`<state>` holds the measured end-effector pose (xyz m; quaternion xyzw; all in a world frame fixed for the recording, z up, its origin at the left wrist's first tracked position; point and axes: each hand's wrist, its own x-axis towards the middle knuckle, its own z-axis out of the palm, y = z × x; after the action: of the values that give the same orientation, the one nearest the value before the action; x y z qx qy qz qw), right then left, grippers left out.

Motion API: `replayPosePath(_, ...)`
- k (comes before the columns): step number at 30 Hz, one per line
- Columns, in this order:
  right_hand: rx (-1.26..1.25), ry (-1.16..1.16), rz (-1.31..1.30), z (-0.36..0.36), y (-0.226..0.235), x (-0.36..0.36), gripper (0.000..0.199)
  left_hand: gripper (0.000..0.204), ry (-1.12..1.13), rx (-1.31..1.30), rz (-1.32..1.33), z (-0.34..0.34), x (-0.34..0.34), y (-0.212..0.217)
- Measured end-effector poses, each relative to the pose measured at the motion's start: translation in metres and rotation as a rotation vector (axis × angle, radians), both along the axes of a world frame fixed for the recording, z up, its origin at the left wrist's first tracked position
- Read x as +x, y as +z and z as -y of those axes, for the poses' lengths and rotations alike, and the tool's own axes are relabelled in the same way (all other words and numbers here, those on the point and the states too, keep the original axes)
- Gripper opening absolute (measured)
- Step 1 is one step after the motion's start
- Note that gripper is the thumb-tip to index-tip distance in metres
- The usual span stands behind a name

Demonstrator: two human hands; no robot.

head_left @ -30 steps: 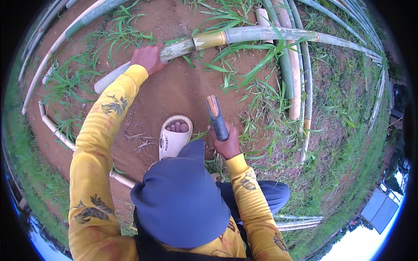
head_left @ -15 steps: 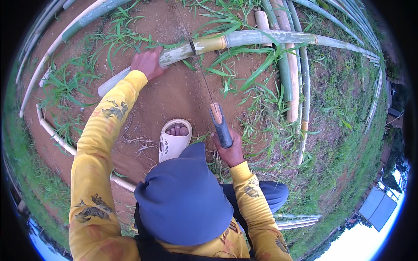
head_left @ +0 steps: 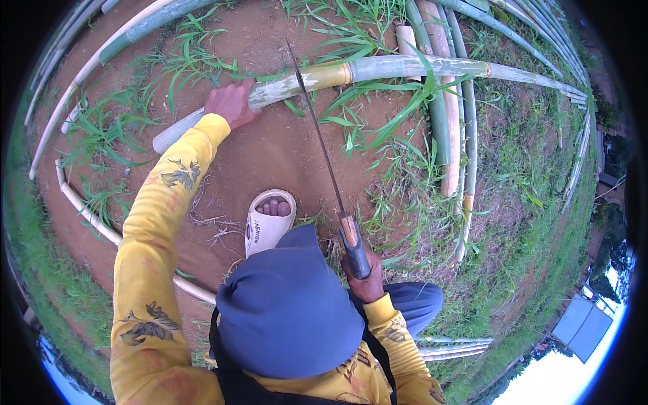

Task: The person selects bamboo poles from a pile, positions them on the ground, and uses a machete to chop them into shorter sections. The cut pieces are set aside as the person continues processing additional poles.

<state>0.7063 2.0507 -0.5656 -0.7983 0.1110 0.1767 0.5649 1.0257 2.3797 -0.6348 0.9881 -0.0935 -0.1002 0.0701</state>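
A thick green-and-tan bamboo pole (head_left: pixel 391 66) lies across the ground ahead of me, bending away to the right. My left hand (head_left: pixel 233 103) grips it near its left end, fingers wrapped over the top. In my right hand (head_left: pixel 364 272) is the dark handle of a handsaw (head_left: pixel 321 131), held close to my right knee. The saw's long thin blade slants up and left from the handle. Its far part crosses the pole to the right of my left hand, with the tip just beyond. How deep any cut goes I cannot tell.
Several upright-running bamboo poles (head_left: pixel 451 128) lie beneath the held pole at right. More poles (head_left: pixel 142 27) lie at the far left, and a thin curved one (head_left: pixel 88 212) at near left. My foot in a cream slipper (head_left: pixel 270 223) is on bare soil (head_left: pixel 283 158). Grass tufts (head_left: pixel 101 142) surround it.
My right hand has drawn the saw back toward me and slightly right, so less blade extends past the pole. The left hand stays in place on the bamboo.
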Motion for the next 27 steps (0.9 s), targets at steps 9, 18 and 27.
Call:
replayPosePath(9,0.025,-0.032,0.040,-0.022,-0.029,0.062,0.012,0.055,-0.038,0.008,0.058,0.004,-0.002,0.005)
replayPosePath(18,-0.093,0.043,-0.014,0.020,-0.012,-0.017,0.014,0.060,0.046,0.081,0.007,0.012,0.005,-0.016)
replayPosePath(27,-0.124,0.048,0.054,0.057,0.074,-0.019,0.023,0.060,-0.054,0.041,-0.121,0.011,-0.025,0.020)
